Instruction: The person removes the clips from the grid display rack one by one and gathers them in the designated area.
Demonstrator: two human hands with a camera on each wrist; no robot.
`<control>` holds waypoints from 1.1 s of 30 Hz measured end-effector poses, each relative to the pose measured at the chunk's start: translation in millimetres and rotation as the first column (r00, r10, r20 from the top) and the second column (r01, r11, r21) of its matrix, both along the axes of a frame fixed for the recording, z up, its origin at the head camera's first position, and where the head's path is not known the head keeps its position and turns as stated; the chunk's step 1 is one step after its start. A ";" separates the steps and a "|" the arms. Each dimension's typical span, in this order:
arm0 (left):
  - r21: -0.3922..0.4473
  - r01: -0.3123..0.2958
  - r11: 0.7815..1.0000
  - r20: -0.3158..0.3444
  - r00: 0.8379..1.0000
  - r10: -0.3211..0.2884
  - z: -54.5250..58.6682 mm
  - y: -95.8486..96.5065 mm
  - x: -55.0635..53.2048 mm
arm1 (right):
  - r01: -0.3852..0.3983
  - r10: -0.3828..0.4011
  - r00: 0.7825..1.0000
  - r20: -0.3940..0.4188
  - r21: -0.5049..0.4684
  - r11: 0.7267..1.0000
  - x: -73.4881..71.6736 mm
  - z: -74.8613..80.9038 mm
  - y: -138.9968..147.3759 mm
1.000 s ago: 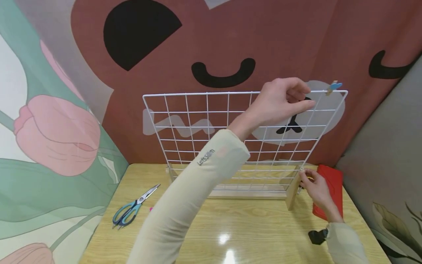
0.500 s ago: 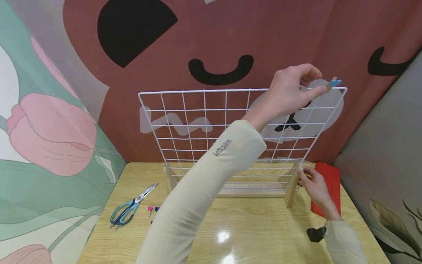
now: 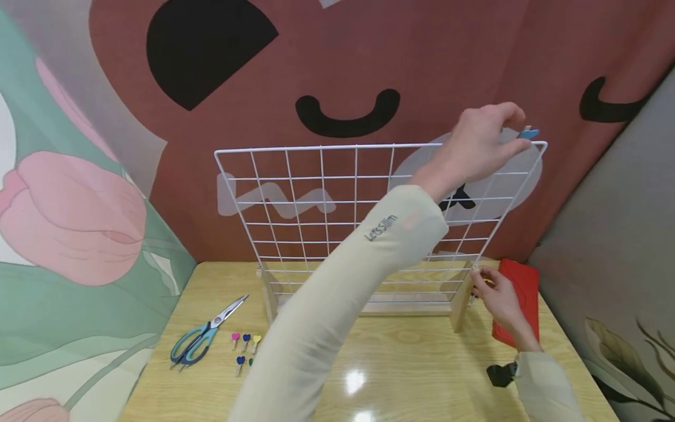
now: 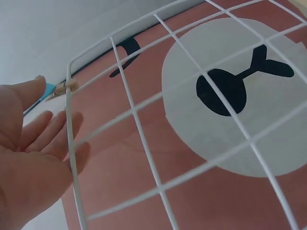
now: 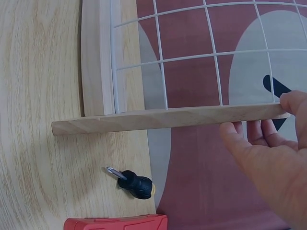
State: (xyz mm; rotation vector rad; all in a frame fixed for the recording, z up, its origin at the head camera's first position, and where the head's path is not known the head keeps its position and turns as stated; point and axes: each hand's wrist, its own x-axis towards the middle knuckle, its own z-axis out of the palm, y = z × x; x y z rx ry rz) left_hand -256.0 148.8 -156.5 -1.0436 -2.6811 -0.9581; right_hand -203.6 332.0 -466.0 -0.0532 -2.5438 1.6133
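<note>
A white wire grid panel (image 3: 321, 147) stands upright in a wooden stand. On its top bar near the right corner sits a small wooden clothespin (image 4: 62, 89) with a blue decoration. My left hand (image 3: 482, 143) is raised beside this clothespin, its thumb close to it; in the left wrist view the other fingers are spread apart from the thumb, partly behind the wire. Lower right, my right hand (image 3: 501, 302) holds the upper end of the stand's wooden upright (image 5: 168, 119) between thumb and fingers, where the wire meets it.
Scissors with blue handles (image 3: 215, 322) lie on the left of the table. Beside them are several small heart-topped clothespins (image 3: 235, 337), partly hidden by my left sleeve. A red case (image 3: 527, 293) and a stubby screwdriver (image 5: 136, 186) lie right of the stand. A patterned curtain hangs behind.
My left hand has moved right along the top bar to the blue clothespin. The right hand stays on the upright. More small clothespins show beside the left sleeve.
</note>
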 end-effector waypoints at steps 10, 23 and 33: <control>-0.029 -0.021 0.999 -0.044 0.999 0.020 3.0 7.4 3.5 | -0.003 0.003 1.000 0.016 -0.005 1.000 -0.1 1.7 -6.4; -0.069 -0.045 0.997 -0.040 0.998 0.043 11.8 12.3 1.3 | 0.005 -0.005 1.000 0.013 -0.002 1.000 -1.0 1.6 -6.9; -0.053 -0.087 0.995 -0.096 0.992 0.081 9.4 7.5 5.4 | -0.009 0.008 1.000 0.021 0.027 1.000 -0.5 3.2 -9.1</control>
